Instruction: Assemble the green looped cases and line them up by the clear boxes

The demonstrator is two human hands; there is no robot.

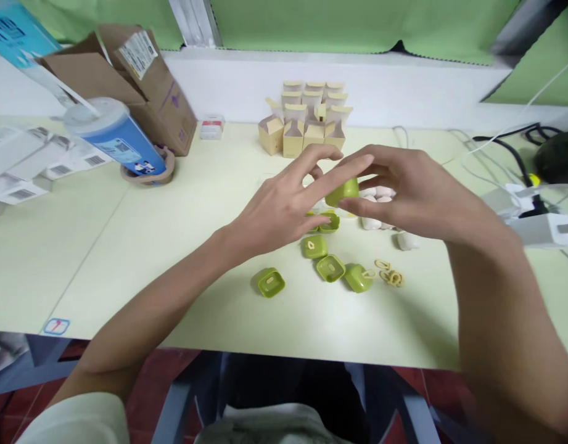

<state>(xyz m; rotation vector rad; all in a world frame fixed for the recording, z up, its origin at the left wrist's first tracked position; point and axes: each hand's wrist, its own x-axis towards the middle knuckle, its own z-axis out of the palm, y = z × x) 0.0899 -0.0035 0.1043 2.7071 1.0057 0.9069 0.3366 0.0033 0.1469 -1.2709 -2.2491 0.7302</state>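
Observation:
My right hand (395, 185) holds a small rounded green case (343, 192) between thumb and fingers, above the table. Beside it, my left hand (293, 197) has its fingers spread; the index fingertip overlaps the right fingers, and I cannot tell if it touches the case. Below lie more green pieces: a hollow square cup (271, 282), another cup (330, 268), a closed-looking piece with a loop (315, 246), and one on its side (358, 277). Small yellow loops (392, 277) are heaped to their right. Several white rounded pieces (371, 222) sit partly behind my right hand.
Small open cardboard boxes (306, 123) stand in rows by the wall. At left are a brown carton (140, 92), a blue drink cup (126, 142) in a holder and white boxes (24, 160). Cables and a white power strip (538, 228) lie at right.

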